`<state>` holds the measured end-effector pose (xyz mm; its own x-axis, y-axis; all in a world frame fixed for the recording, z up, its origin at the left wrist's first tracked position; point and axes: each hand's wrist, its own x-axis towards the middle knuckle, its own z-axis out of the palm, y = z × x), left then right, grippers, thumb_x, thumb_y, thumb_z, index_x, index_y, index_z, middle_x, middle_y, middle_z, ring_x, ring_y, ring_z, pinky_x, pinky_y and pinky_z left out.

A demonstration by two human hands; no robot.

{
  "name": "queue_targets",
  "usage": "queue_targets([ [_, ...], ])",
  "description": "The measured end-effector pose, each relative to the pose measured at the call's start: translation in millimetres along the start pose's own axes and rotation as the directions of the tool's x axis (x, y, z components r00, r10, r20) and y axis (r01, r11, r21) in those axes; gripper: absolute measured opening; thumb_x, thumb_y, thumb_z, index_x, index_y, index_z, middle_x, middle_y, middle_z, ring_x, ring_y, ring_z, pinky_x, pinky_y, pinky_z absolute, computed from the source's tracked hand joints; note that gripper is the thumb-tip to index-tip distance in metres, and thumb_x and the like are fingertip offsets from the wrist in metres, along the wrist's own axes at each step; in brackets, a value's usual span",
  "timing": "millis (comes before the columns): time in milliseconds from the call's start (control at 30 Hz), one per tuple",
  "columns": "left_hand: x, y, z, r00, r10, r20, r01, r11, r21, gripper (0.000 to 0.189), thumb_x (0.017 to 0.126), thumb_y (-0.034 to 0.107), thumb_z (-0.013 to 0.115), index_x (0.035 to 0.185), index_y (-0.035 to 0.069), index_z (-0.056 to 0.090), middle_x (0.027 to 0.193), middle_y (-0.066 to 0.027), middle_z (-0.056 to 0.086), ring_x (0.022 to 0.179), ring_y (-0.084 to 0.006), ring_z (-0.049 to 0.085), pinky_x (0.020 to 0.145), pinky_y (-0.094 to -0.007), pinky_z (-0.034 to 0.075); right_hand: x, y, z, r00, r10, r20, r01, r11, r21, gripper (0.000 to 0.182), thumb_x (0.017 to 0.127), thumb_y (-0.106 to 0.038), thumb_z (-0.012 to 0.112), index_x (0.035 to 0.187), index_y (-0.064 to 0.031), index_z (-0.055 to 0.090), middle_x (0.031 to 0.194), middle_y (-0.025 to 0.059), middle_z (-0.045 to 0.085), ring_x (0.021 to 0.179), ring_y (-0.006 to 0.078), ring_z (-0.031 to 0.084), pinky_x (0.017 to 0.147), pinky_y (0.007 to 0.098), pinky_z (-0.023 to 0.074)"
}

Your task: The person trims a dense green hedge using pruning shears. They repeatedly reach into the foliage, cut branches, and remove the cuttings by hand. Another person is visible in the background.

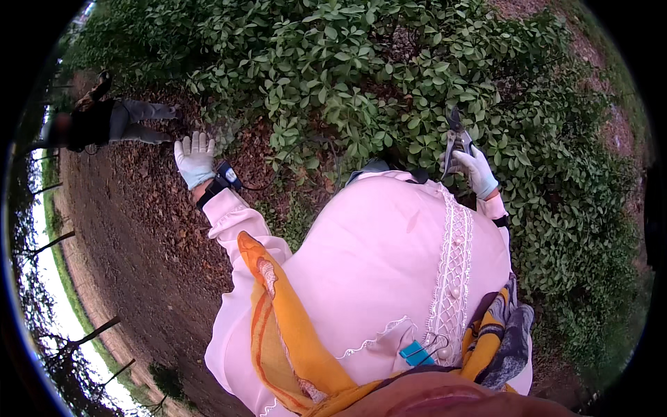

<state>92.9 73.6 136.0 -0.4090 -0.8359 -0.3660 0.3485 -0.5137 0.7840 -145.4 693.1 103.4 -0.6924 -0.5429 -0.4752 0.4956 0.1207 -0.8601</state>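
Observation:
My left hand (195, 159), in a pale work glove, is held out to the left with its fingers spread and nothing in it. A dark strap with a small blue-and-black device (229, 175) sits on that wrist, and a thin cable runs from it. On the right, my right hand (477, 169), gloved too, grips a pair of pruning shears (457, 136) whose dark blades point away from me. The shears are in front of a leafy green shrub (542, 182); I cannot tell whether the blades touch any leaves.
Dense shrubs (333, 57) spread across the far side and the right. Another person (99, 121) stands at the far left beside the hedge. Dry leaf litter (161, 203) and bare soil (120, 250) cover the ground to the left, with tree trunks (96, 331) beyond.

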Motion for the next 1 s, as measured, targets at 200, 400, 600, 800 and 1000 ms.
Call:
queue_targets([
  [200, -28, -30, -19, 0.998, 0.051, -0.045, -0.043, 0.985, 0.164, 0.050, 0.102, 0.042, 0.045, 0.136, 0.005, 0.048, 0.140, -0.0155, 0.053, 0.127, -0.0343, 0.052, 0.109, -0.0522, 0.039, -39, 38, -13, 0.998, 0.049, -0.028, -0.047, 0.996, 0.077, 0.033, 0.097, -0.016, 0.055, 0.127, -0.0016, 0.054, 0.103, 0.0124, 0.069, 0.087, 0.0224, 0.070, 0.076, 0.0337, 0.0559],
  [400, -55, -40, -18, 0.993, 0.115, -0.020, -0.102, 0.936, 0.338, 0.057, 0.103, 0.042, 0.043, 0.141, 0.001, 0.044, 0.141, -0.0167, 0.052, 0.129, -0.0319, 0.051, 0.111, -0.0451, 0.035, -52, 57, -5, 0.996, 0.087, -0.013, -0.085, 0.986, 0.144, 0.033, 0.097, -0.018, 0.056, 0.124, 0.0010, 0.054, 0.106, 0.0156, 0.069, 0.090, 0.0221, 0.069, 0.078, 0.0337, 0.0549],
  [600, -59, -52, -26, 0.996, 0.081, 0.022, -0.084, 0.925, 0.370, 0.060, 0.102, 0.042, 0.045, 0.142, -0.002, 0.043, 0.137, -0.0186, 0.054, 0.126, -0.0314, 0.054, 0.109, -0.0425, 0.038, -40, 50, 24, 0.994, 0.103, 0.044, -0.109, 0.980, 0.165, 0.035, 0.097, -0.018, 0.056, 0.125, 0.0019, 0.052, 0.107, 0.0164, 0.068, 0.089, 0.0229, 0.069, 0.077, 0.0333, 0.0559],
  [800, -52, -37, -25, 0.990, 0.102, 0.097, -0.133, 0.906, 0.402, 0.055, 0.103, 0.039, 0.046, 0.141, -0.001, 0.045, 0.135, -0.0173, 0.056, 0.124, -0.0288, 0.055, 0.107, -0.0403, 0.040, -22, 33, 70, 0.987, 0.071, 0.145, -0.090, 0.988, 0.129, 0.034, 0.097, -0.015, 0.055, 0.127, 0.0018, 0.051, 0.107, 0.0178, 0.068, 0.090, 0.0237, 0.069, 0.078, 0.0335, 0.0569],
  [1000, -9, -11, -42, 0.989, 0.072, 0.126, -0.112, 0.929, 0.353, 0.055, 0.104, 0.037, 0.045, 0.141, -0.003, 0.044, 0.133, -0.0190, 0.057, 0.119, -0.0292, 0.059, 0.105, -0.0392, 0.044, 11, 29, 133, 0.984, 0.051, 0.170, -0.064, 0.995, 0.074, 0.036, 0.096, -0.018, 0.057, 0.127, -0.0009, 0.051, 0.106, 0.0163, 0.068, 0.089, 0.0226, 0.069, 0.076, 0.0328, 0.0566],
])
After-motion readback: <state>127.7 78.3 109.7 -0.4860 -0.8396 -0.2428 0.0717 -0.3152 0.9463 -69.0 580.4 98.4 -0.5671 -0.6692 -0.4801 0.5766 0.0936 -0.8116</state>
